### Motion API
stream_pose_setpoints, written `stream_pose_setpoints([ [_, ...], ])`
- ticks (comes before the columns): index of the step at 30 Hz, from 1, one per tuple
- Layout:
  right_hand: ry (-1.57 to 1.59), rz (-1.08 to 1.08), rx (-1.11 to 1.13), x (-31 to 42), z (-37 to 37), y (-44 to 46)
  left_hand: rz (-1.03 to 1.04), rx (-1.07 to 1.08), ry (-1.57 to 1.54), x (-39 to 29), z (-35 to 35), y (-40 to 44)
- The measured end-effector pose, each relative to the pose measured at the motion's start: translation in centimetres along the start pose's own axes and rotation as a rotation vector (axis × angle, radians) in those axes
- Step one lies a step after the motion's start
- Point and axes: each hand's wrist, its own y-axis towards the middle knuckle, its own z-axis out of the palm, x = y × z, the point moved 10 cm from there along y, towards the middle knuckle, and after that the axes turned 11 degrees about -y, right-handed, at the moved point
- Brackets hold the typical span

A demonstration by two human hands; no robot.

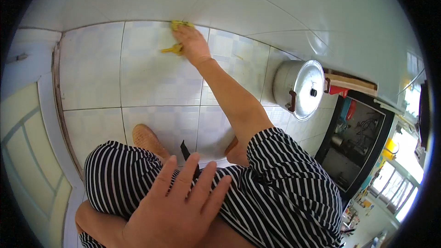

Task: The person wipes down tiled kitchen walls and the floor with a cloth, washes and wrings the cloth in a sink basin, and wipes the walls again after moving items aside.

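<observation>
My right hand (190,43) reaches far out and presses a crumpled yellow cloth (183,25) against the tiled floor (158,73), where it meets the wall. Part of the cloth (172,49) sticks out below the palm, and the hand covers the rest. Close to the camera, my left hand (179,206) hangs open over my striped clothing (285,183), fingers spread and nothing in them. A dark strap-like strip (185,150) shows just beyond its fingertips.
A lidded metal pot (287,85) with brown handles stands on the floor to the right, near the white wall (257,9). Behind it is a dark-framed cabinet (353,142) with items inside. A door (27,156) and its frame border the left side. My feet are below.
</observation>
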Motion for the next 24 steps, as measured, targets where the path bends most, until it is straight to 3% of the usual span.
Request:
stream_pose_setpoints([
  [1, -0.002, 0.013, -0.011, -1.4, -0.5, -0.6, -0.037, 0.013, -0.011, 0.1, 0.1, 0.3],
  [3, 0.348, 0.585, 0.172, -9.4, 0.2, -5.2, -0.043, 0.032, 0.005, -0.2, -0.3, 0.4],
  [4, 0.705, 0.869, -0.050, -12.5, -1.4, -8.6, -0.055, 0.036, 0.014, -0.2, -0.4, 0.5],
  [5, 0.847, 0.963, -0.220, -16.3, -2.5, -11.9, -0.050, 0.043, 0.018, -0.2, -0.2, 0.6],
  [6, 0.902, 0.977, -0.556, -22.6, 0.1, -18.5, -0.061, 0.053, 0.010, -0.1, 0.0, 0.7],
  [8, 0.561, 1.079, -0.306, -23.5, -7.0, -22.3, -0.078, 0.070, 0.002, 0.4, 0.2, 0.9],
  [9, 0.564, 1.090, -0.305, -24.8, -6.5, -24.3, -0.086, 0.071, 0.005, 0.6, 0.1, 1.0],
  [11, -0.254, 1.081, 0.100, -27.2, -4.9, -28.5, -0.100, 0.067, 0.009, 0.8, -0.1, 1.6],
  [13, -0.225, 1.215, 0.055, -25.1, -3.6, -26.3, -0.143, 0.114, -0.010, 0.9, 0.4, 2.6],
  [14, -0.137, 1.137, 0.111, -20.6, -5.0, -21.1, -0.191, 0.167, -0.038, 1.0, 1.0, 2.8],
  [15, -0.094, 0.929, -0.018, -17.3, -3.5, -18.5, -0.183, 0.168, -0.007, 0.9, 1.1, 2.9],
  [16, -0.140, 0.752, 0.001, -13.6, -1.7, -16.3, -0.180, 0.174, -0.003, 0.8, 1.3, 3.2],
  [19, -0.022, 0.529, 0.038, -3.8, -0.5, -10.8, -0.191, 0.150, 0.044, 0.5, 0.9, 3.7],
  [21, 0.055, 0.456, 0.087, -1.9, -0.5, -9.4, -0.179, 0.169, 0.029, 0.4, 1.0, 4.0],
  [23, -0.010, 0.196, 0.234, -0.3, -0.2, -9.2, -0.191, 0.177, 0.040, 0.6, 1.1, 4.1],
  [24, -0.091, 0.244, 0.207, -2.3, -1.8, -9.7, -0.199, 0.182, 0.052, 0.7, 1.2, 4.1],
])
